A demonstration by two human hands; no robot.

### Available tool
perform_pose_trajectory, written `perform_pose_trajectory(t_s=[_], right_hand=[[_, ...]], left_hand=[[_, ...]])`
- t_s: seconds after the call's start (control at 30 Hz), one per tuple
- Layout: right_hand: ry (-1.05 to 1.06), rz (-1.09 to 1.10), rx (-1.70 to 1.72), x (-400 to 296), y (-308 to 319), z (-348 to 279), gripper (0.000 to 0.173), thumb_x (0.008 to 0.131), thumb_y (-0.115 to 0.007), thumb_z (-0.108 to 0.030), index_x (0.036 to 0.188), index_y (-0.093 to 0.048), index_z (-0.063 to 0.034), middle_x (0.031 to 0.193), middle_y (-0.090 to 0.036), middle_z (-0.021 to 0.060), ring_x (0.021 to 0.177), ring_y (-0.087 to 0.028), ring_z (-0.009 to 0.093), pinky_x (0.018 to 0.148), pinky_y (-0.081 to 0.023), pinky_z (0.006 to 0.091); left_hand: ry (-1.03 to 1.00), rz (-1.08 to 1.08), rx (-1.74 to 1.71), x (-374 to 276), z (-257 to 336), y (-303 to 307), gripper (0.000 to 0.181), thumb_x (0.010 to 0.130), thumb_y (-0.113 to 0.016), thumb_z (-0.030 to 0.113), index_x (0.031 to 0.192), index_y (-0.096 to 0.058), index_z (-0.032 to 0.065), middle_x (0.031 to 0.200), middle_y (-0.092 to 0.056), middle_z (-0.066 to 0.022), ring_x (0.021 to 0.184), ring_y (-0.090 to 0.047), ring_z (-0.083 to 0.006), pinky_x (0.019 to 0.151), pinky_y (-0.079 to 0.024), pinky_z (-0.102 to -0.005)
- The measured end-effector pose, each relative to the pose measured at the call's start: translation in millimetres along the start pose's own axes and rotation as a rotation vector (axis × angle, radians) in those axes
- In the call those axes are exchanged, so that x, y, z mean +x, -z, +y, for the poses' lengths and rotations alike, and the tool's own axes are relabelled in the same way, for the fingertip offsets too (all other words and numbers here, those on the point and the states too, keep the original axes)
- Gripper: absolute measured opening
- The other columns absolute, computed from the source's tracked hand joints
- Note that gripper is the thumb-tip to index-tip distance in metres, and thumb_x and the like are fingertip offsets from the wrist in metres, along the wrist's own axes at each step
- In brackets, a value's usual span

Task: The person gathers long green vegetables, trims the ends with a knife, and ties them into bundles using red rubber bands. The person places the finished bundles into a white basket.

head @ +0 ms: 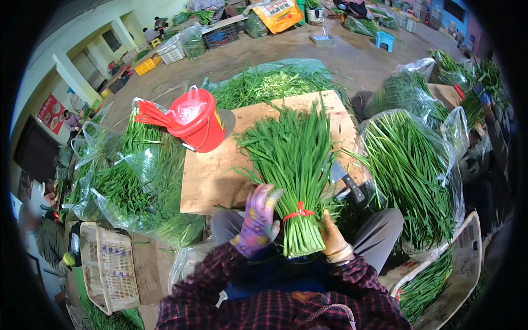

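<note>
A bunch of garlic chives (pixel 299 165) lies with its leaves on a wooden board (pixel 210 177). Its pale cut ends hang past the near edge, above my lap. Around the stalks runs a red tie (pixel 298 213). My left hand (pixel 258 220), in a purple flowered glove, is slightly blurred beside the bunch, fingers apart and holding nothing. On the other side, my right hand (pixel 335 238), in a tan glove, grips the lower stalks; its fingers are partly hidden behind them. A cleaver (pixel 344 178) with a dark handle rests at the board's right side.
A red bucket (pixel 202 132) with red strips (pixel 154 115) stands on the board's far left. Plastic bags of chives flank me, left (pixel 128 185) and right (pixel 408 177). Plastic crates sit low at left (pixel 109 268) and right (pixel 466 264). Trimmed greens (pixel 276 84) lie beyond the board.
</note>
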State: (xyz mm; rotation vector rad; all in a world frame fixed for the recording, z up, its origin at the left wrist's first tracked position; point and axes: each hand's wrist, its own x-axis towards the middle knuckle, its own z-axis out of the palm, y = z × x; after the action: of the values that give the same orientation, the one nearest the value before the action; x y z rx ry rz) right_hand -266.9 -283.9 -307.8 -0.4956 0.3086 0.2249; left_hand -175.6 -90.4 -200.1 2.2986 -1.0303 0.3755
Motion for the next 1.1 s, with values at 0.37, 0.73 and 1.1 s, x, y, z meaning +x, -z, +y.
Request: perform_pose_trajectory(t_s=[0.37,0.73,1.1], right_hand=[[-0.071,0.195,-0.142,-20,-17,17,0.052,0.094,-0.052,-0.049,0.125,-0.056,-0.0067,0.117,-0.064,0.0078,0.103,-0.061,0.022,0.093,-0.048,0.0346],[0.9,0.05,-2.102,-10,-149,-15,0.055,0.085,-0.06,-0.045,0.129,-0.05,-0.0144,0.127,-0.05,0.0162,0.117,-0.041,0.047,0.09,-0.038,0.0585],[0.836,0.218,-1.52,123,-42,-7,0.037,0.091,-0.058,-0.032,0.121,-0.056,-0.0099,0.101,-0.064,0.0205,0.093,-0.061,0.038,0.079,-0.05,0.0405]], left_hand=[[1.16,-0.334,-2.374,-59,-2,-82,0.056,0.095,-0.052,0.044,0.132,-0.047,0.0018,0.125,-0.059,-0.015,0.11,-0.06,-0.0255,0.098,-0.047,-0.043],[0.676,-0.354,-1.504,-54,-34,-38,0.039,0.09,-0.061,0.028,0.122,-0.056,0.0059,0.117,-0.06,-0.0088,0.106,-0.057,-0.0189,0.091,-0.045,-0.035],[0.825,-0.672,-0.882,-98,-30,107,0.083,0.069,-0.085,0.037,0.132,-0.046,0.001,0.123,-0.058,-0.0078,0.115,-0.052,-0.0165,0.099,-0.039,-0.0307]])
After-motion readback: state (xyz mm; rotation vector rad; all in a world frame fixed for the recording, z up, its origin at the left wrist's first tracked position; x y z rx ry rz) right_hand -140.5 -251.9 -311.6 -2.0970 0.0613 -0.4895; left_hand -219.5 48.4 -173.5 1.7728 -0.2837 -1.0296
